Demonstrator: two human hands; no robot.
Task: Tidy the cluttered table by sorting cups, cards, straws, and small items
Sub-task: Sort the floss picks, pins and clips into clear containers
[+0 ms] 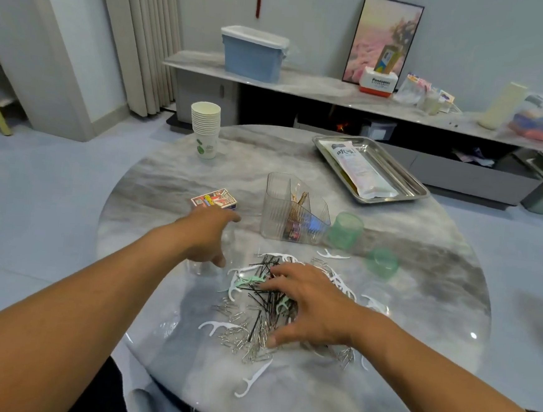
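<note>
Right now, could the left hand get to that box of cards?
Probably yes. The left hand hovers just short of the card box, and only bare table lies between them.

Even, cool indoor light, small glare spots on the glossy surface [391, 234], soft overall blur, wide-angle bending at edges

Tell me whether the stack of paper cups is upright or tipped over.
Upright. The stack of paper cups stands on its base on the table, open rim facing up.
</note>
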